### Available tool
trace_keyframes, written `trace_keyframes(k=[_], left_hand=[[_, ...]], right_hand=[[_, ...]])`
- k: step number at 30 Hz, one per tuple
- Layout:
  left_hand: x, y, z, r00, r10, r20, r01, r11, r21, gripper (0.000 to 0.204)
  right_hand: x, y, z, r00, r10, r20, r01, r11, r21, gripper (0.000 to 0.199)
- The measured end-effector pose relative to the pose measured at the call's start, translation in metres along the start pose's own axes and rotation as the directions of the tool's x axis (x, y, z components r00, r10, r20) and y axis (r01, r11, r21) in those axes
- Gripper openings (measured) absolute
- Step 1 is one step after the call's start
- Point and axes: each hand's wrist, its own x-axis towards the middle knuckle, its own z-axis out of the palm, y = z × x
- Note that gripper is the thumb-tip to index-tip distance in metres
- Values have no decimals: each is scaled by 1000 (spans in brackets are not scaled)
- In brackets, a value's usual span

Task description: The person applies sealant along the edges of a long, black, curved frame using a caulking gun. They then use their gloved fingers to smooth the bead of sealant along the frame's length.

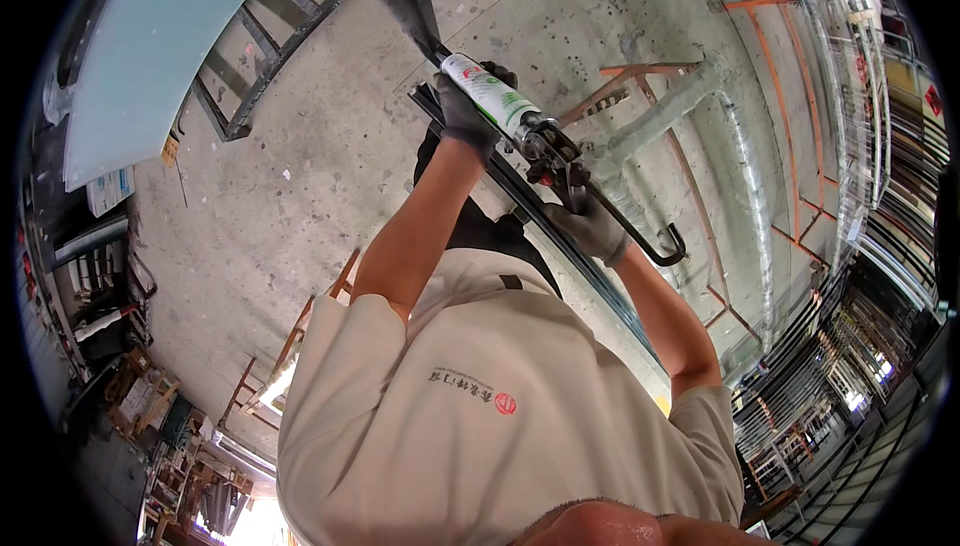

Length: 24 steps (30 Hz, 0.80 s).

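My left hand (466, 114), in a dark grey glove, wraps around the white and green sealant tube (490, 92) of a caulking gun. My right hand (592, 228), also gloved, grips the gun's handle and trigger (560, 168); its hooked push rod (660, 251) sticks out past that hand. The nozzle points to the upper left, along a long dark frame bar (575, 266) that runs diagonally under both hands. My beige shirt (480, 416) fills the lower middle.
A concrete floor (330, 166) lies beneath. A pale blue glass panel (150, 36) and a ladder-like metal frame (265, 41) lie at the upper left. Orange metal racks (780, 136) and stacked window frames (880, 246) stand on the right. Cluttered shelves (150, 396) sit lower left.
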Motion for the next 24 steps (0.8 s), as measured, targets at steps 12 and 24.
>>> trace_keyframes(k=[12,24], left_hand=[[18,9,8,997,37,-61,-35,999,34,60],[20,16,0,1000,6,-5,-6,998,57,52]], right_hand=[[19,-21,-2,985,-167,-52,160,980,-122,53],[20,-41,3,999,-47,-2,47,990,-136,55]])
